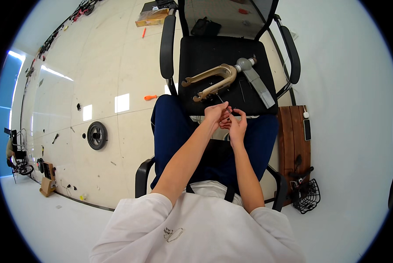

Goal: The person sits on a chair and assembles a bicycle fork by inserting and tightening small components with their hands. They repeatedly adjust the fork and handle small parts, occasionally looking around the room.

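My left hand (216, 115) and my right hand (238, 126) are close together above my lap, at the front edge of a black chair seat (218, 46). The fingers of both are closed around a thin dark rod (221, 99) that points up toward the seat; its exact kind is too small to tell. Just beyond my hands, a gold-beige bicycle fork (225, 73) lies on its side, its prongs toward the left. By its upper end are a round grey part and a long grey bar (258, 87). An L-shaped hex key (242, 91) rests on the seat nearby.
The chair's armrests (167, 48) rise on both sides of the seat, with a black pouch (206, 27) at the back. On the left floor are an orange-handled screwdriver (150, 97) and a small wheel (97, 135). A wooden bench (289, 147) and wire basket (309, 197) stand right.
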Motion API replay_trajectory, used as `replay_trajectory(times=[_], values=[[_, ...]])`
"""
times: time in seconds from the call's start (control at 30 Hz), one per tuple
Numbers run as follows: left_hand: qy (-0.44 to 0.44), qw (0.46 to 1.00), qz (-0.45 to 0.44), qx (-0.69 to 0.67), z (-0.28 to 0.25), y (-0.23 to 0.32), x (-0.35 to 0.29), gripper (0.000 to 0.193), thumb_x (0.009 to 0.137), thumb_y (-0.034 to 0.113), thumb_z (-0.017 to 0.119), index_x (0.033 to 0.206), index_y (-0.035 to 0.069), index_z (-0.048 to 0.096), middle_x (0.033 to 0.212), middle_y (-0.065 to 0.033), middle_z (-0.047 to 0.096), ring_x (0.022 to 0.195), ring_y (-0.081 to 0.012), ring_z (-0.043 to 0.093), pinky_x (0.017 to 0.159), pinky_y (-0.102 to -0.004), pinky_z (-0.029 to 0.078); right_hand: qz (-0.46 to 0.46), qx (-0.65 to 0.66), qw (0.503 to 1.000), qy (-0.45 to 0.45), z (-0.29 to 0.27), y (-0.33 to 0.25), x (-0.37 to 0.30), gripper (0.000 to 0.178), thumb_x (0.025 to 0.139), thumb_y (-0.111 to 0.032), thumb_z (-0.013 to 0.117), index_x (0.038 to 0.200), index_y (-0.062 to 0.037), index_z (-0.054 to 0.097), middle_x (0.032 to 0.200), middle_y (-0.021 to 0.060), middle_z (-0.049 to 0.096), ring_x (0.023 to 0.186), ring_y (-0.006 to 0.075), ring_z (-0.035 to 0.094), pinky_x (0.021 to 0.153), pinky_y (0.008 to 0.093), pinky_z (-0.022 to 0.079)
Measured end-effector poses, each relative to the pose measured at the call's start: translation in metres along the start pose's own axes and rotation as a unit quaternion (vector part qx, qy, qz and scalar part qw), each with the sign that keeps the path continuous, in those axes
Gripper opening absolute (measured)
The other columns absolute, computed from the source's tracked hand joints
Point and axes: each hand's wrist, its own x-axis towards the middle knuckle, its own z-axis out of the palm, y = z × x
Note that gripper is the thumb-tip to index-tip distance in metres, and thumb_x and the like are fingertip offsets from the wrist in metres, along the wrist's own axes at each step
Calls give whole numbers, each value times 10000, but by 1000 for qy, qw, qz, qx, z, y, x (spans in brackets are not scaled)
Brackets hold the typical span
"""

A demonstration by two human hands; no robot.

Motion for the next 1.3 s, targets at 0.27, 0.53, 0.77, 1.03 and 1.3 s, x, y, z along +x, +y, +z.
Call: replay_trajectory(times=[0.27, 0.53, 0.77, 1.03, 1.3], values=[[50, 997, 21, 64, 8, 2, -4, 183, 807, 169, 739, 798, 3, 662, 720, -63, 652, 586, -136, 598, 556, -241, 509, 66, 92, 994, -4, -13, 0, 5, 169, 910, -155, 558, 1032, -38, 565, 814, 94, 632, 698, 186, 643, 619, 293, 542], [73, 993, 28, 92, 6, 2, -1, 194, 798, 199, 751, 765, 36, 651, 697, -40, 634, 573, -127, 581, 549, -234, 492, -114, -262, 958, 8, -10, -11, 6, 197, 902, -176, 607, 901, 21, 615, 750, 96, 627, 683, 137, 634, 584, 265, 497], [3, 999, 9, 31, 3, -5, 4, 205, 879, 208, 650, 952, 18, 621, 849, -52, 632, 761, -145, 598, 697, -265, 500, 237, 458, 856, 27, -15, 24, 30, 113, 937, -86, 478, 999, -21, 548, 627, -14, 481, 526, 68, 430, 476, 195, 400], [-76, 997, 14, 10, -9, 3, -3, 246, 938, 145, 543, 1115, -22, 582, 1016, -102, 633, 887, -180, 614, 805, -309, 514, -92, -204, 972, 65, -6, 19, 10, 148, 928, -117, 523, 1043, -24, 535, 735, 50, 611, 609, 126, 599, 543, 256, 485], [8, 1000, 9, 24, 0, 0, -1, 203, 834, 159, 706, 930, -11, 648, 824, -74, 656, 712, -146, 616, 649, -257, 524, 154, 389, 905, -69, -19, 20, 20, 166, 919, -86, 531, 1071, -30, 494, 743, 89, 623, 593, 152, 604, 536, 271, 489]])
